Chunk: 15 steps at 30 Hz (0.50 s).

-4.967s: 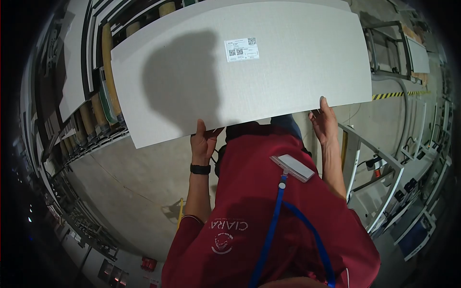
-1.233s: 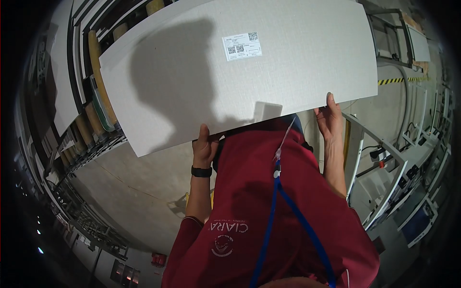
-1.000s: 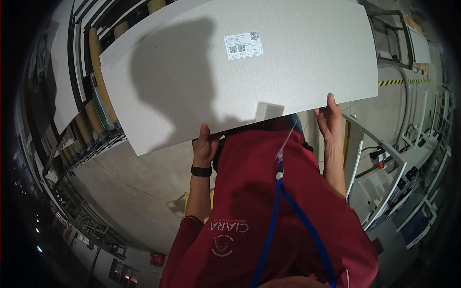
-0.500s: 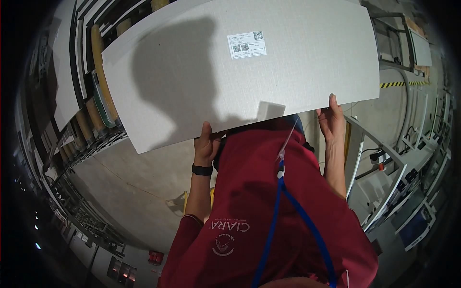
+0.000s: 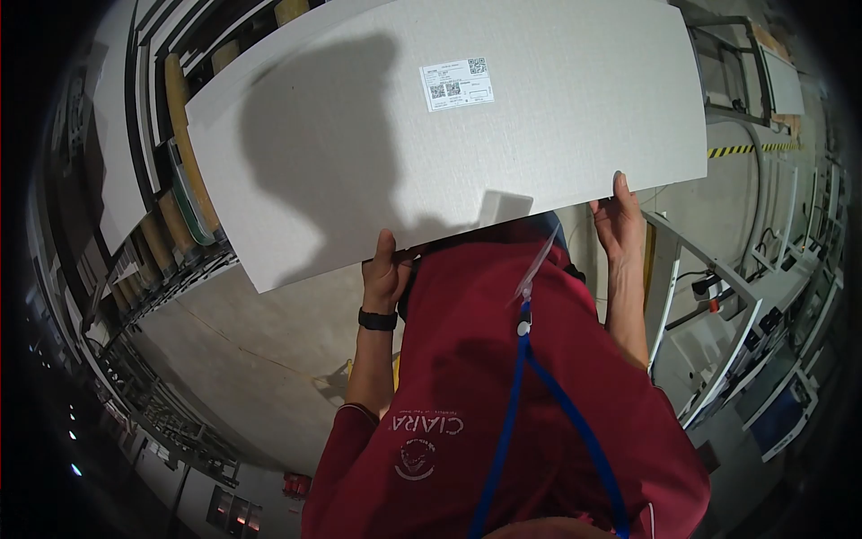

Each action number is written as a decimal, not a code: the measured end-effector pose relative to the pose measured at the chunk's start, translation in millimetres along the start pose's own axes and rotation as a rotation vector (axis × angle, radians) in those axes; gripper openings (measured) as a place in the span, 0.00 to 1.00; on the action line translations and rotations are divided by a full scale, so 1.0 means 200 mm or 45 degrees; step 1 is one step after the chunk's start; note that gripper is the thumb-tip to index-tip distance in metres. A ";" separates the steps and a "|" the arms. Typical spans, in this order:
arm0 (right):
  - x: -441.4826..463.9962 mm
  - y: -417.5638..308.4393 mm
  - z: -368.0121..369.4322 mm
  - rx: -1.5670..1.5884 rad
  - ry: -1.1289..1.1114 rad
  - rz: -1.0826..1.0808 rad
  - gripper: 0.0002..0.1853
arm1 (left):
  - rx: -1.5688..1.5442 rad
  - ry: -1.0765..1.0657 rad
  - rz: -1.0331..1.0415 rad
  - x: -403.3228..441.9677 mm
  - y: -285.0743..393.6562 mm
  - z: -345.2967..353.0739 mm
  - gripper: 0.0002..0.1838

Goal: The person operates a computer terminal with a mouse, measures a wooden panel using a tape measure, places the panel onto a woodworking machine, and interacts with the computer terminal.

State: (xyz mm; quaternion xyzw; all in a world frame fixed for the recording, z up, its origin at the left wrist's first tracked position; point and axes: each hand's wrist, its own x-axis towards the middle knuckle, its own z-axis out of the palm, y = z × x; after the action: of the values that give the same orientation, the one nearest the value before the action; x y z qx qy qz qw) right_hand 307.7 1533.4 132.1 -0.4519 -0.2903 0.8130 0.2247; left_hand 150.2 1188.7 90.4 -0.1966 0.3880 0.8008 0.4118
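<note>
A large pale board [image 5: 557,108] fills the upper middle, slightly tilted, with a white printed label [image 5: 457,84] on its face. My left hand [image 5: 386,269], with a black band at the wrist, grips the near edge, thumb on top and fingers underneath. Further right along that edge, my right hand [image 5: 618,216] holds the board the same way; its fingertips are partly hidden below. A head-shaped shadow covers the board's left part. A badge [image 5: 537,265] on a blue lanyard [image 5: 512,395] hangs edge-on close to the near edge.
Rollers [image 5: 180,135] of a conveyor run by the board's left end, beside another pale panel [image 5: 121,171]. On the right are a light metal frame [image 5: 660,287], a dark-framed cart [image 5: 741,72] and yellow-black floor tape [image 5: 732,151]. Yellow legs show on the floor at lower left.
Since the oldest frame, the board has come slightly nearer, its left corner lower and its right end higher. The badge has swung up edge-on. Both hands keep their grip.
</note>
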 end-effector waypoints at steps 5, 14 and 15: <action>0.00 -0.01 0.01 -0.019 -0.007 0.008 0.18 | 0.097 0.035 0.009 -0.02 0.02 0.03 0.25; 0.03 0.01 -0.09 -0.082 0.040 0.043 0.17 | 0.072 -0.086 -0.031 0.00 0.01 -0.01 0.27; 0.01 0.02 -0.11 -0.072 0.032 0.034 0.17 | 0.080 -0.096 -0.021 0.01 -0.01 -0.02 0.27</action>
State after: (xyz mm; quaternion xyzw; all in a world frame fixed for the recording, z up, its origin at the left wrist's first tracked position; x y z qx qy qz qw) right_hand 325.0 1538.2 118.8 -0.4720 -0.3043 0.8018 0.2045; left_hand 150.4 1186.5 86.3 -0.1565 0.3956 0.7915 0.4388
